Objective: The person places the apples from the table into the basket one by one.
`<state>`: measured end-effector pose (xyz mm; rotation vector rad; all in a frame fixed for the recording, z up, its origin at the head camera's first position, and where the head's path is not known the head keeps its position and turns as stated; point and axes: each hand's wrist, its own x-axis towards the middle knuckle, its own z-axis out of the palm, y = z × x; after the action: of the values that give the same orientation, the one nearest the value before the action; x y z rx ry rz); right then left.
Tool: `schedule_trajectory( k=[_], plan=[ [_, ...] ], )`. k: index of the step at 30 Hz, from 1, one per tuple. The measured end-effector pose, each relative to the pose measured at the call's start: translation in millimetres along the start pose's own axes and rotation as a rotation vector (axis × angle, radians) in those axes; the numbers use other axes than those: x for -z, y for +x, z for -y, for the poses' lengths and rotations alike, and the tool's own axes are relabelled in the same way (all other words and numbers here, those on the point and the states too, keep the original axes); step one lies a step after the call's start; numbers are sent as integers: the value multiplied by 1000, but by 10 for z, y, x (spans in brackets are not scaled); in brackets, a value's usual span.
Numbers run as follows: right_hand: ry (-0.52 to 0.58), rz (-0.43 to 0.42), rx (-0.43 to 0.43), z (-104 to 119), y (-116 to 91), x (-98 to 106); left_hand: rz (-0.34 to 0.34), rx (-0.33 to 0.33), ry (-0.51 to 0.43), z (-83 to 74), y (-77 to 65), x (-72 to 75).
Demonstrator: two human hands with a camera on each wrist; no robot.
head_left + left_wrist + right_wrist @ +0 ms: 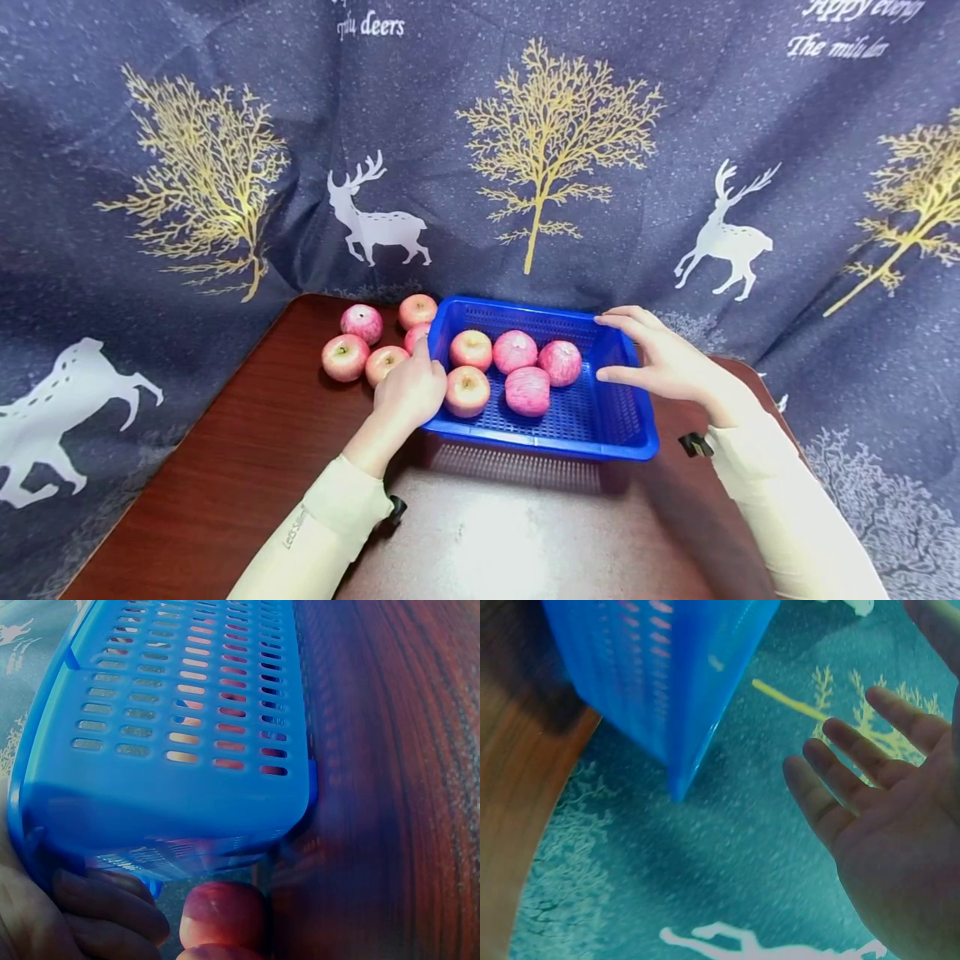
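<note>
A blue plastic basket (pixel 525 444) with slotted walls sits toward the back of the dark red-brown wooden table (pixel 255 450), its long side running left to right. Inside it lie five apples, gathered at the left and middle of the mesh floor: a yellow-red apple (pixel 471 351) at the back left, a second yellow-red apple (pixel 467 392) in front of it, a pink striped apple (pixel 514 352) in the middle, a red striped apple (pixel 527 392) before that one, and a rounder red apple (pixel 561 363) farthest right. The left hand (pixel 411 390) grips the basket's left rim, fingers curled around it. The right hand (pixel 663 357) is at the opposite end, fingers extended and spread, thumb well apart from them; the right wrist view shows it holding nothing. Five loose apples (pixel 345 358) are clustered on the table just left of the basket, some partly hidden by the left hand and the rim. Behind hangs a dark blue cloth (pixel 442 108) printed with white deer and golden trees.
</note>
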<state>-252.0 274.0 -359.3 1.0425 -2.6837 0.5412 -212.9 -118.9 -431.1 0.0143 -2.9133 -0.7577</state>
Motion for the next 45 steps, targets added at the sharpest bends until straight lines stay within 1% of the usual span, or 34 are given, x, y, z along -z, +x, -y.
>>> schedule_trajectory(
  k=[6,13,16,19,23,27,30,32,34,38,41,45],
  plan=[
    [55,-66,-67,-107,-189,-56,-3,3,1,7,2,-8],
    [144,-146,-127,-204,-400,-211,-1,5,-6,5,-1,0],
    [151,-175,-143,-228,-463,-269,5,5,-7,3,-5,2],
    [138,-204,-194,-246,-527,-314,6,2,-3,-1,-7,3],
    [156,-220,-299,-254,-605,-371,0,2,3,-3,-6,-2],
    [216,-223,-355,-240,-649,-432,2,5,3,-5,-7,-1],
    [253,-226,-382,-227,-656,-478,11,8,1,-5,-10,12],
    [278,-223,-417,-227,-652,-509,12,11,4,-2,-12,21],
    [314,-214,-460,-223,-648,-537,12,11,6,1,-10,29],
    [400,-197,-580,-194,-643,-595,14,6,6,-7,3,41],
    [531,-200,-652,-136,-625,-637,21,10,3,-12,5,38],
    [755,-211,-695,-78,-605,-690,21,21,2,-2,-5,19]
  ],
)
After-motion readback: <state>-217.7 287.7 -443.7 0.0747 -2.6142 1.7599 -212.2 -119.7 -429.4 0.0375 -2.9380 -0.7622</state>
